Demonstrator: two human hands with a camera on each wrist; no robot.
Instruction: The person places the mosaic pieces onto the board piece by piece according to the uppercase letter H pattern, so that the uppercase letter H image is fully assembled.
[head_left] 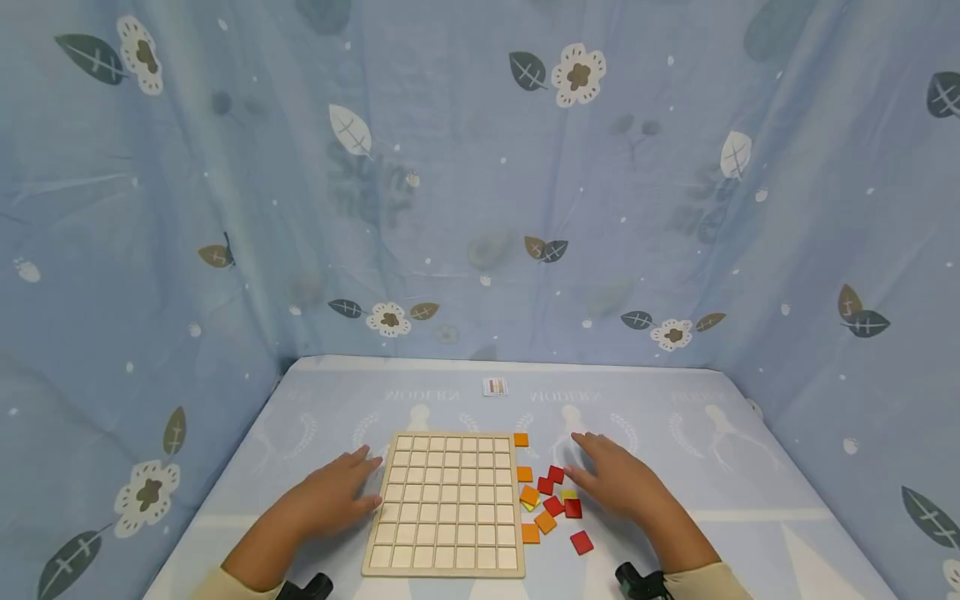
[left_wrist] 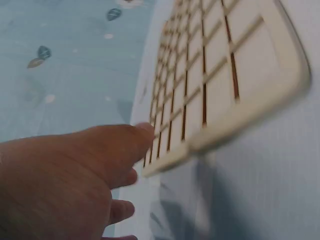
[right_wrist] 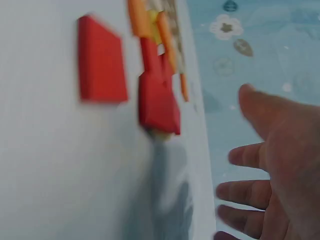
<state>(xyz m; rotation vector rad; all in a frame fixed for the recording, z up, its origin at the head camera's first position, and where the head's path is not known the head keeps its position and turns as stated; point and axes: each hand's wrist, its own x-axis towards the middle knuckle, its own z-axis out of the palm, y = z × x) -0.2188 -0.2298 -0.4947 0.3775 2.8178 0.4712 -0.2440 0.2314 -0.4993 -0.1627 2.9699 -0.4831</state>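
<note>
A pale wooden board (head_left: 450, 489) divided into square cells lies on the table, its cells holding no coloured tiles. Beside its left edge is my left hand (head_left: 333, 493), fingers extended; in the left wrist view the thumb (left_wrist: 122, 142) overlaps the board's edge, and I cannot tell whether it touches. My right hand (head_left: 617, 473) is spread with nothing in it, just right of a loose group of square tiles. Among these are red tiles (head_left: 581, 542), orange tiles (head_left: 545, 522) and partly covered yellow tiles (head_left: 569, 494). Several lie close to the board's right edge.
A small printed card (head_left: 495, 387) lies behind the board on the patterned tabletop (head_left: 300, 400). Blue floral curtains (head_left: 465, 208) enclose the table at the back and both sides. Black straps with devices (head_left: 637, 581) sit at the wrists.
</note>
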